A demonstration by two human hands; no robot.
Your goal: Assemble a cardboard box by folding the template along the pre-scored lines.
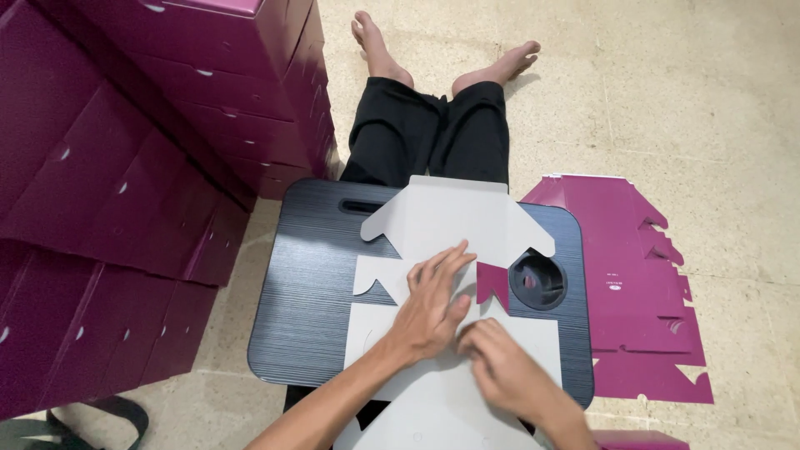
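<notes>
A flat die-cut cardboard box blank (454, 221), grey side up, lies on a dark lap tray (312, 283) across my legs. My left hand (433, 300) presses flat on the middle of the blank with fingers spread. Just right of it, my right hand (500, 362) is curled with fingertips on the card, beside a small flap (493, 282) folded over so that its magenta side shows.
Tall stacks of folded magenta boxes (125, 167) fill the left side. A pile of flat magenta blanks (633, 292) lies on the tiled floor (683, 100) to the right. The tray has a round cup recess (539, 282) and a handle slot (360, 205).
</notes>
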